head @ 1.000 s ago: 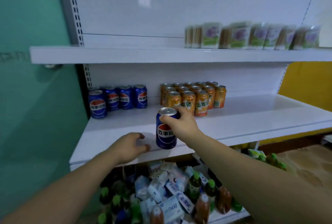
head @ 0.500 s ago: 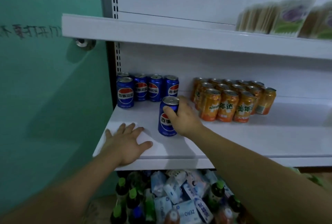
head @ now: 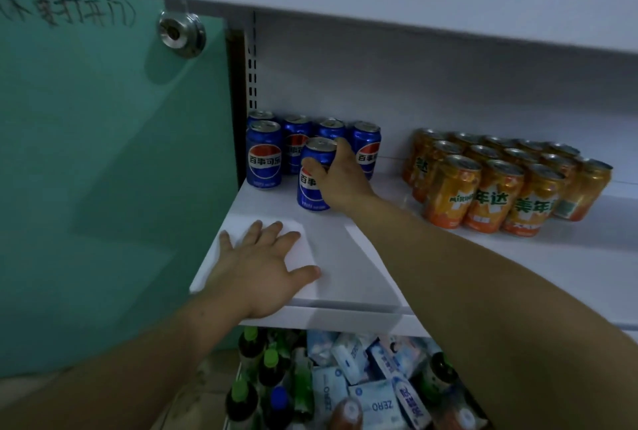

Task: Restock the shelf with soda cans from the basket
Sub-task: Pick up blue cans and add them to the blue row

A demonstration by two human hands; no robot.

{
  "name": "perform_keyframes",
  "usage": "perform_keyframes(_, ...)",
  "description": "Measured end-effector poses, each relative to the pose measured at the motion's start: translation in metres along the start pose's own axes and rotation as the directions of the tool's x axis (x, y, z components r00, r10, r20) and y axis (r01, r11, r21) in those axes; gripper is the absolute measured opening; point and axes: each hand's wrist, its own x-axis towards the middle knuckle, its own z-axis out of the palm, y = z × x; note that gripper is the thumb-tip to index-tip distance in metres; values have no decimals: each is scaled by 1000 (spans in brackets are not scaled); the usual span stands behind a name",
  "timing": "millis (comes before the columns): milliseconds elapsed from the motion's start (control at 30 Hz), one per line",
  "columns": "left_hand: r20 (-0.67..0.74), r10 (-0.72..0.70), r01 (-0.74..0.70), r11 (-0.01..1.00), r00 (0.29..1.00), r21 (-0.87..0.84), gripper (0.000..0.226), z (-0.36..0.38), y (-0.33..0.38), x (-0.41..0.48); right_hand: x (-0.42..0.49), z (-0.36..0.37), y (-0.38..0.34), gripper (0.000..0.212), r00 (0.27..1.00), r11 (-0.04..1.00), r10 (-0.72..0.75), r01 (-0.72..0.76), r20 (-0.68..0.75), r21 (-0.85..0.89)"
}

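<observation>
The can [head: 312, 184], where do we have it now?

Let us begin from the near side. Our left hand [head: 262, 270] lies flat on the front of the shelf [head: 348, 291], with fingers spread and holding nothing. One second ago it was curled at the edge. Now it is laid out, we think as a support while we lean in.

And the can itself?

Further in, our right hand [head: 340, 175] grips it around the upper part, thumb on the label side and fingers over the far side. It is upright, and its base seems to be on the shelf. One second ago it was near the front edge. Now we have carried it deep, just in front of the blue row [head: 264, 157].

Does it touch the row?

We cannot tell, because the hand hides that side. The orange cans [head: 493, 188] are well apart from it, to the right.

So what does this mean for the task?

In our judgement this can is nearly placed, with its own kind and label to the front. What remains is to let go of it and fetch the next one.
</observation>
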Motion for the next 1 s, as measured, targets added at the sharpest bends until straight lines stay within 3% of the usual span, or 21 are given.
perform_keyframes(533,-6,-3,3,1000,1000,-24,76,1,0,1,44,38,-8,78,1000,998,11,-10,-23,58)
perform_keyframes(700,-11,3,-4,999,1000,-32,76,1,-3,1,40,38,-11,83,995,990,96,-98,26,104)
perform_keyframes(833,5,-7,7,999,1000,-40,78,-3,-3,0,7,12,-10,82,990,992,105,-97,96,-86)
perform_keyframes(1000,51,-29,31,999,998,-40,78,-10,-5,-5,-73,-87,4,66,987,903,98,-34,130,-427)
